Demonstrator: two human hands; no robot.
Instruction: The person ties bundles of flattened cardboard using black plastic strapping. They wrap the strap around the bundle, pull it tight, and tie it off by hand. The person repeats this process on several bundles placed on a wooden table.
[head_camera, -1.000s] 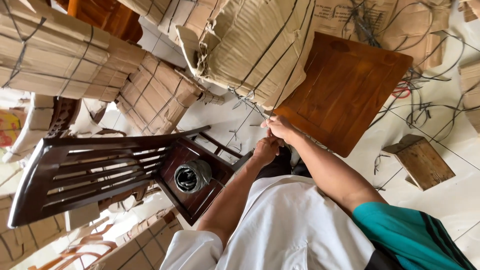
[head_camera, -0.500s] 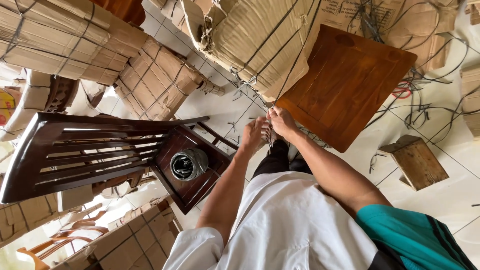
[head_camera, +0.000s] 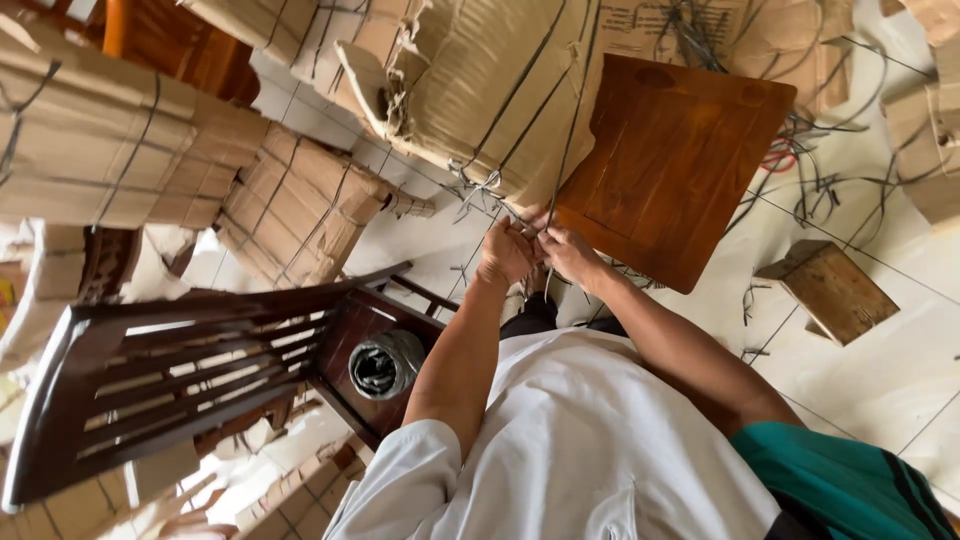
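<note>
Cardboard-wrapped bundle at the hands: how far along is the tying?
Done: the cardboard bundle is covered, with several strings already across it. In hand: the left hand and right hand pinch a dark string together at its edge, apparently knotting. Left: the wooden panel and the dark chair remain bare.

Fingertips of both hands hidden against the cardboard-wrapped bundle.

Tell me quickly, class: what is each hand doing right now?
Left hand: closed, gripping the dark strap at the cardboard-wrapped bundle.
Right hand: fingers closed, pinching the same strap beside the left.
</note>
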